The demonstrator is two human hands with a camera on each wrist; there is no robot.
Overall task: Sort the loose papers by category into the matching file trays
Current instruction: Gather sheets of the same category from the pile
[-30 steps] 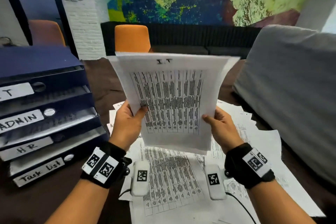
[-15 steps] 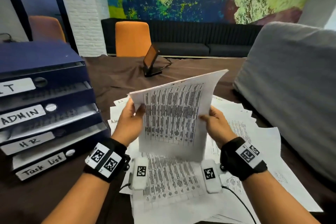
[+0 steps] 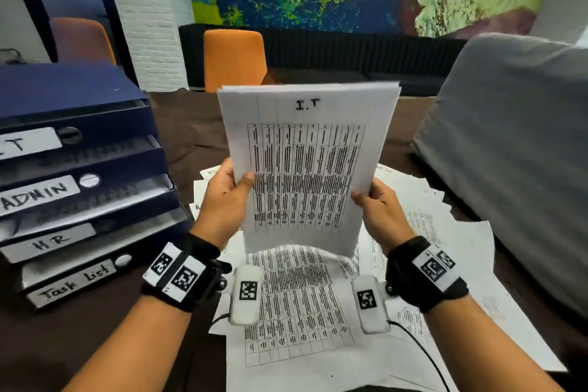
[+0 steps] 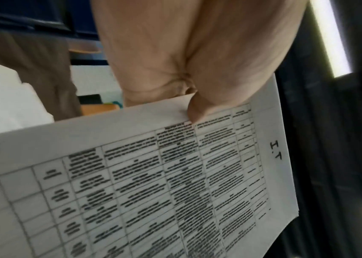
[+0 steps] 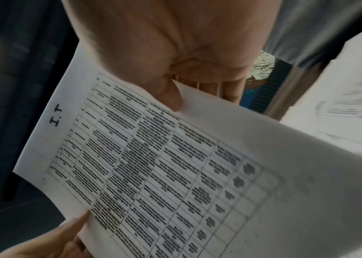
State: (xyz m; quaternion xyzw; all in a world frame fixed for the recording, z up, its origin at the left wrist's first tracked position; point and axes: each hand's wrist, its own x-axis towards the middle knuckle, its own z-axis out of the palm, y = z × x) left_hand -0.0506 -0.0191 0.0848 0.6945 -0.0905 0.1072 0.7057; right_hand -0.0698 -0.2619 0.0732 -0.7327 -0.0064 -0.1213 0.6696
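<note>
– What are you holding?
– You are gripping an upright sheaf of I.T papers (image 3: 307,165): left hand (image 3: 222,200) pinching its left edge, right hand (image 3: 383,216) its right edge.

– Where are the trays?
– The file trays (image 3: 79,188) are standing left; loose papers (image 3: 413,264) are lying beneath, nearer you.

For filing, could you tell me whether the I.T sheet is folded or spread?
Spread: the I.T sheet stands flat and upright, table fully visible.

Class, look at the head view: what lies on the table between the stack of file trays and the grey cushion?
In the head view, loose papers lie spread between the file trays and grey cushion; above them both hands hold the I.T sheet.
</note>
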